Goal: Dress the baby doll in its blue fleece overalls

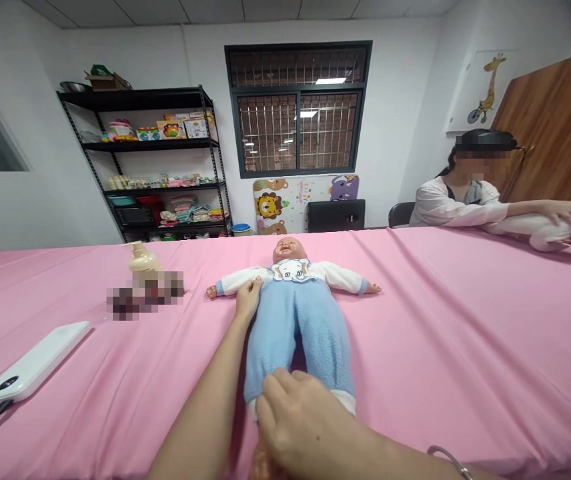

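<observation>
A baby doll lies on its back on the pink cloth, head away from me and arms spread. It wears a white top with an animal face on the chest and fluffy light-blue trousers with white cuffs. At the doll's waist, on the left side, my left hand pinches the edge of the trousers. My right hand is closed over the lower part of the left-hand trouser leg, fingers curled around the fabric near the cuff. Below it, a bare doll foot shows partly.
A cream pump bottle stands left of the doll, near a blurred patch. A white power bank with a black cable lies nearer. Across the table at right, another person has a hand on a second doll. Black shelves stand behind.
</observation>
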Action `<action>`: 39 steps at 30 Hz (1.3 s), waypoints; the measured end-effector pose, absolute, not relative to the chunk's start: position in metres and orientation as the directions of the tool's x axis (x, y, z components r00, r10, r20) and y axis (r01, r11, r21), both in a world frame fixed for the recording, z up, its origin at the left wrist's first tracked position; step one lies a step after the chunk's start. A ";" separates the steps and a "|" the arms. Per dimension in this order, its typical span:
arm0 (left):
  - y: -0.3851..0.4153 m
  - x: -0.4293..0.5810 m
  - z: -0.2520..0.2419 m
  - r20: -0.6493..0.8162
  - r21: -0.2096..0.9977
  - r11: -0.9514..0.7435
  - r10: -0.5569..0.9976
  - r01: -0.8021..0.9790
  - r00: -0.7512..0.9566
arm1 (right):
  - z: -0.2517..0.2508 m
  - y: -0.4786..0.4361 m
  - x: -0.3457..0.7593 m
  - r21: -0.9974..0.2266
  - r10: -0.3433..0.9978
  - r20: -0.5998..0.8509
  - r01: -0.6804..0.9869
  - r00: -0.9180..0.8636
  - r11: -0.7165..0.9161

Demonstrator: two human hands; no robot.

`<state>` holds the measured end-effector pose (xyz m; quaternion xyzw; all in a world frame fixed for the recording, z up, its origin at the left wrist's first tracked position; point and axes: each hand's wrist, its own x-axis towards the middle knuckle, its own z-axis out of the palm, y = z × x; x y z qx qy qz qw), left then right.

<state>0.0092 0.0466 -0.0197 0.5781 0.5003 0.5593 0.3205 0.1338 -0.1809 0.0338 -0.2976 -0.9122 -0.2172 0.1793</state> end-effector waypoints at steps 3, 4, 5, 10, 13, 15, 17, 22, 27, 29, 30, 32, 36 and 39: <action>0.046 0.009 -0.018 0.323 0.928 -0.292 0.940 0.232 -0.107 | 0.032 -0.180 0.135 0.250 0.489 0.457 0.635 -0.743 0.731; 0.045 0.009 -0.018 0.322 0.927 -0.292 0.941 0.234 -0.101 | 0.032 -0.179 0.139 0.237 0.523 0.438 0.655 -0.732 0.718; 0.045 0.009 -0.018 0.320 0.927 -0.292 0.943 0.235 -0.093 | 0.032 -0.178 0.144 0.224 0.566 0.403 0.677 -0.719 0.701; 0.046 0.010 -0.017 0.318 0.928 -0.304 0.947 0.217 -0.036 | 0.051 -0.182 0.178 0.163 0.759 0.026 0.752 -0.651 0.639; 0.048 0.007 -0.016 0.331 0.927 -0.312 0.942 0.206 -0.062 | 0.065 -0.182 0.187 0.131 0.806 -0.024 0.798 -0.591 0.589; 0.049 0.006 -0.018 0.334 0.926 -0.314 0.940 0.208 -0.066 | 0.074 -0.176 0.189 0.024 0.808 -0.007 0.807 -0.590 0.589; 0.049 0.007 -0.020 0.332 0.925 -0.314 0.942 0.213 -0.052 | 0.082 -0.163 0.191 -0.140 0.820 0.035 0.810 -0.571 0.569; 0.050 0.009 -0.025 0.348 0.916 -0.333 0.937 0.223 -0.029 | 0.089 -0.096 0.205 -0.414 0.908 0.291 0.816 -0.301 0.403; 0.050 0.008 -0.024 0.361 0.908 -0.341 0.932 0.243 -0.042 | 0.031 -0.017 0.230 -0.655 0.924 0.383 0.706 0.003 0.270; 0.050 0.008 -0.024 0.365 0.905 -0.344 0.930 0.252 -0.041 | 0.000 0.002 0.241 -0.813 0.939 0.336 0.528 0.079 0.247; 0.050 0.008 -0.024 0.366 0.903 -0.345 0.930 0.256 -0.041 | -0.013 0.008 0.246 -0.878 0.943 0.311 0.415 0.116 0.239; 0.050 0.008 -0.024 0.367 0.900 -0.344 0.929 0.266 -0.040 | -0.031 0.015 0.256 -0.940 0.954 0.261 0.263 0.146 0.216; 0.049 0.009 -0.024 0.362 0.898 -0.337 0.931 0.283 -0.043 | -0.038 0.017 0.265 -0.975 0.968 0.188 0.146 0.164 0.165; 0.049 0.009 -0.023 0.362 0.897 -0.334 0.931 0.290 -0.047 | -0.035 0.016 0.265 -0.988 0.973 0.147 0.067 0.179 0.137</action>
